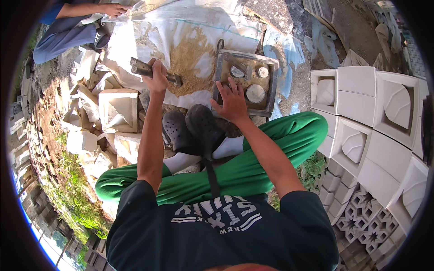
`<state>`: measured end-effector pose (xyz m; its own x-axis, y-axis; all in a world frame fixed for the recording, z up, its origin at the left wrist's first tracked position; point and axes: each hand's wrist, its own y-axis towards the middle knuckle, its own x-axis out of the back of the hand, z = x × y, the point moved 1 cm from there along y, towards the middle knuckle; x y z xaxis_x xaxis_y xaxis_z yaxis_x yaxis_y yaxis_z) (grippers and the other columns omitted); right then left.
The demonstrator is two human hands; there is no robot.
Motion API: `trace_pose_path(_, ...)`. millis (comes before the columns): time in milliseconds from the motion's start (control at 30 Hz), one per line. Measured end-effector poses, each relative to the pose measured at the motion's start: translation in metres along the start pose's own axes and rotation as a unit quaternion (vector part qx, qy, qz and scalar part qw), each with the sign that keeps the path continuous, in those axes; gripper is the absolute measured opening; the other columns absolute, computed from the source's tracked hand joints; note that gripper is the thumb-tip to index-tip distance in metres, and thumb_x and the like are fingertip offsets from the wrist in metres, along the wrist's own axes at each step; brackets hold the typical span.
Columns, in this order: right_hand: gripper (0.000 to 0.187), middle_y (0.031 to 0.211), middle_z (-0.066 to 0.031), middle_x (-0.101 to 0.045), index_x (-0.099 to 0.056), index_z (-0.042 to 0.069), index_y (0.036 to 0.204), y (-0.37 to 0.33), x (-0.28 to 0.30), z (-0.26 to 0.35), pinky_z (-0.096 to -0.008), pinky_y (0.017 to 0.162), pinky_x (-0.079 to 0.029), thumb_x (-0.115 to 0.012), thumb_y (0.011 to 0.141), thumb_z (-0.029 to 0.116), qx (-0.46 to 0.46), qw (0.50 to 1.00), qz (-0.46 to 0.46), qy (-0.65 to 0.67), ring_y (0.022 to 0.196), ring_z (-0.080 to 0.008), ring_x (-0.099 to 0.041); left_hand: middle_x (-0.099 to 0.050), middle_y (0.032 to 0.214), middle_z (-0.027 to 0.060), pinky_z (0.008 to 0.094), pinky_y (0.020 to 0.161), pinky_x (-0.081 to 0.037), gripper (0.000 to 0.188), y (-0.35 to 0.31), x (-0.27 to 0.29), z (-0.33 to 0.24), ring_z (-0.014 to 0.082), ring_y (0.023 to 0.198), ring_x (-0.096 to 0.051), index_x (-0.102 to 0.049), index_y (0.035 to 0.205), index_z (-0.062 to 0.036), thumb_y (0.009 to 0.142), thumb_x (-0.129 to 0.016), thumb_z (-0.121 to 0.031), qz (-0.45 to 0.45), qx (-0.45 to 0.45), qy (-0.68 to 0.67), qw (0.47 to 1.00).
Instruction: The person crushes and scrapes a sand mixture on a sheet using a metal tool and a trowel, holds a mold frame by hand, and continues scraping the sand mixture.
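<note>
My left hand [156, 79] is closed around a dark bar-shaped tool [173, 79], held crosswise with an end sticking out on each side. A sandy heap [192, 58] lies on the white sheet just beyond it. My right hand [232, 103] is open, fingers spread, resting on the near left part of a dark square mould frame [271, 88]. Inside the frame are brownish material and several round grey pieces, among them a large disc [255, 93] and a smaller one [262, 72]. A flat bar [236, 63] lies slanted across the far left part.
White sheeting [153, 38] covers the ground ahead. Broken pale blocks [88, 113] and a square block [118, 110] are piled at left. Stacked white moulded blocks [357, 88] stand at right. Another person's hand [115, 9] shows at the far left. My dark clogs [205, 126] are close to the frame.
</note>
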<state>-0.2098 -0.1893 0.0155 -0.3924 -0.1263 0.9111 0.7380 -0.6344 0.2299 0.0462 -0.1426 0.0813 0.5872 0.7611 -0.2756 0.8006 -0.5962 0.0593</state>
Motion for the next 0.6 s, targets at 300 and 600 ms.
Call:
trace_pose_path(300,0.062,0.111,-0.0117,-0.058,-0.049,0.01,0.131,0.004,0.001,-0.006,-0.0554,0.103,-0.028,-0.056,0.082,0.049,-0.006,1.0,-0.002,-0.006,0.128,-0.0301,-0.039,-0.029,0.051,-0.0016,0.0259,0.044,-0.023,0.027,-0.007,0.001,-0.04,0.0083,0.044,-0.024,-0.028,0.061,-0.0115,0.085,-0.04,-0.011,0.051,-0.045,-0.07,0.995)
trace_pose_path(600,0.064,0.11,-0.0118,-0.059,-0.048,0.01,0.132,-0.002,0.002,-0.005,-0.0556,0.103,-0.028,-0.056,0.082,0.049,-0.005,1.0,-0.004,-0.01,0.128,-0.0304,-0.038,-0.027,0.051,-0.0023,0.0249,0.043,-0.022,0.029,-0.015,-0.019,-0.08,0.0073,0.045,-0.022,-0.027,0.061,-0.0118,0.085,-0.043,-0.009,0.056,-0.063,-0.074,0.994)
